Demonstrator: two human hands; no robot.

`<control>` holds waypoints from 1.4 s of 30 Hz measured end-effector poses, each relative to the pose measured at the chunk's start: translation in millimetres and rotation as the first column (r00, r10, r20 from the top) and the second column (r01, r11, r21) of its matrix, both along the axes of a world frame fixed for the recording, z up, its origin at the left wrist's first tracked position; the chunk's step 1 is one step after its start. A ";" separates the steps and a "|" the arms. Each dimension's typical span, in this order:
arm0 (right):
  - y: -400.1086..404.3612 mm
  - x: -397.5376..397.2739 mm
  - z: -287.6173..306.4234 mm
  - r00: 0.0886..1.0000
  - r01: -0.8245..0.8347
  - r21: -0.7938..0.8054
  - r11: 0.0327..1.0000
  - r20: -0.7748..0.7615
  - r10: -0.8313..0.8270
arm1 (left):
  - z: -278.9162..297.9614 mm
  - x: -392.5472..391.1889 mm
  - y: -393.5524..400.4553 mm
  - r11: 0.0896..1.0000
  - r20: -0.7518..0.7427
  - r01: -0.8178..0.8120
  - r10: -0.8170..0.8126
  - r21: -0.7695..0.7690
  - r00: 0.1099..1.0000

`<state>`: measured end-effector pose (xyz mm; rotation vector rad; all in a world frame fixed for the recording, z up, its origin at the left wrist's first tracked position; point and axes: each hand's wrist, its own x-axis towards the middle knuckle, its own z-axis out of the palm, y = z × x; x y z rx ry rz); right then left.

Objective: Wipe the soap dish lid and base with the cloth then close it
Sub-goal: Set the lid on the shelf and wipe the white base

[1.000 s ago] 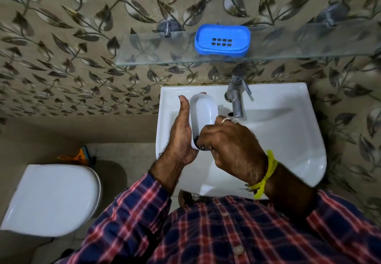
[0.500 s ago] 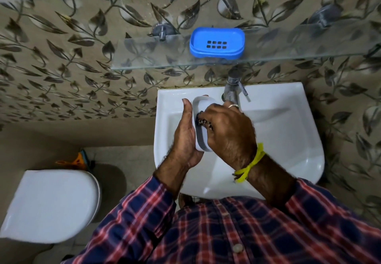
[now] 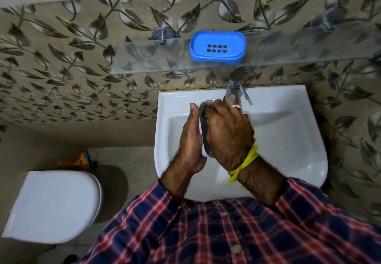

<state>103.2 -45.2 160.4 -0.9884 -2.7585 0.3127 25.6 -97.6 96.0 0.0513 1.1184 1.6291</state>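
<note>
The white soap dish lid (image 3: 204, 131) stands on edge over the sink, its hollow side facing right. My left hand (image 3: 190, 142) holds it flat against its left side. My right hand (image 3: 226, 131) presses into the lid's hollow with a dark patterned cloth (image 3: 206, 112), of which only a small bit shows by the fingertips. The blue soap dish base (image 3: 217, 47), with drain slots, sits alone on the glass shelf (image 3: 144, 61) above the sink.
A white sink (image 3: 288, 140) lies under my hands, with a chrome tap (image 3: 234, 89) right behind my right hand. A white toilet with its lid down (image 3: 53, 206) is at lower left, with an orange and green item (image 3: 80, 160) on the floor beside it.
My right hand with the cloth has slid up the lid from its near end to its far end. The lid has turned more edge-on in my left hand.
</note>
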 end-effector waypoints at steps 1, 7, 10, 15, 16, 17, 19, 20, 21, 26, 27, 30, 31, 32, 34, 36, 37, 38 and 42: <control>-2.0 -0.1 -1.0 0.998 -0.035 0.001 0.999 0.052 0.034 | 0.1 -2.4 0.2 1.000 0.005 0.002 -0.002 -0.006 1.000; 4.7 1.1 -6.9 1.000 -0.004 -0.087 0.996 -0.016 0.002 | -3.9 0.3 -0.3 0.997 -0.028 -0.034 0.032 -0.071 0.999; 5.6 -0.7 -11.9 0.999 -0.047 -0.128 0.991 -0.006 0.047 | -4.7 -2.8 -2.3 0.997 -0.068 -0.053 0.049 -0.060 0.997; -3.2 4.3 -9.4 0.998 0.002 -0.100 0.995 0.066 0.005 | 0.9 -1.2 -5.0 0.986 -0.176 -0.080 0.053 -0.148 0.983; -3.1 2.1 -8.6 0.997 -0.014 -0.070 0.997 0.074 0.020 | 3.1 -2.9 -4.4 0.985 -0.176 -0.087 0.061 -0.149 0.982; -2.8 1.4 -7.7 0.994 -0.059 -0.048 0.997 0.092 0.063 | 5.7 -5.8 -4.4 0.985 -0.173 -0.095 0.069 -0.146 0.982; -3.7 4.7 -6.2 0.978 -0.148 -0.065 0.987 0.139 0.155 | 6.6 -13.3 -5.4 0.981 -0.169 -0.121 0.095 -0.151 0.981; -4.7 8.0 -6.3 0.968 -0.176 -0.099 0.980 0.166 0.190 | 6.6 -15.9 -4.6 0.981 -0.169 -0.127 0.102 -0.146 0.980; -6.5 11.5 -7.3 0.960 -0.191 -0.141 0.971 0.181 0.215 | 7.0 -16.9 -3.6 0.983 -0.163 -0.122 0.099 -0.140 0.982; -6.1 19.7 -12.0 0.974 -0.150 -0.499 0.854 0.072 0.213 | 2.1 -18.3 -11.9 0.996 -0.181 -0.061 0.049 -0.063 0.982; -7.0 21.4 -11.8 0.970 -0.165 -0.521 0.838 0.066 0.233 | -0.1 -18.7 -14.5 0.998 -0.184 -0.050 0.041 -0.046 0.982; -11.9 26.9 -16.3 0.959 -0.166 -0.370 0.914 0.156 0.237 | 0.9 -10.8 -12.7 0.997 -0.166 -0.050 0.040 -0.058 0.985; -13.3 27.6 -16.2 0.960 -0.150 -0.320 0.936 0.181 0.215 | 2.4 -7.9 -10.2 0.996 -0.163 -0.053 0.042 -0.067 0.986; -13.7 27.3 -16.0 0.963 -0.137 -0.296 0.945 0.183 0.197 | 3.1 -6.4 -8.5 0.996 -0.164 -0.053 0.041 -0.068 0.986; -13.1 24.3 -13.7 0.972 -0.149 -0.327 0.933 0.126 0.200 | 1.5 -9.3 -9.6 0.996 -0.144 -0.057 0.047 -0.066 0.988; -14.9 20.1 -11.9 0.978 -0.199 -0.390 0.899 -0.020 0.208 | 1.1 -17.7 -14.7 0.995 -0.094 -0.070 0.063 -0.076 0.994; -16.8 18.4 -12.1 0.974 -0.227 -0.386 0.894 -0.072 0.216 | 1.3 -21.1 -16.1 0.994 -0.074 -0.078 0.071 -0.083 0.995; -18.9 17.4 -13.2 0.972 -0.237 -0.356 0.904 -0.081 0.223 | 1.8 -23.1 -16.7 0.993 -0.065 -0.081 0.075 -0.091 0.995; -9.7 14.6 -18.1 0.996 -0.074 -0.178 0.981 0.040 0.083 | 10.9 -18.6 -9.3 0.993 -0.066 -0.042 0.035 -0.114 0.997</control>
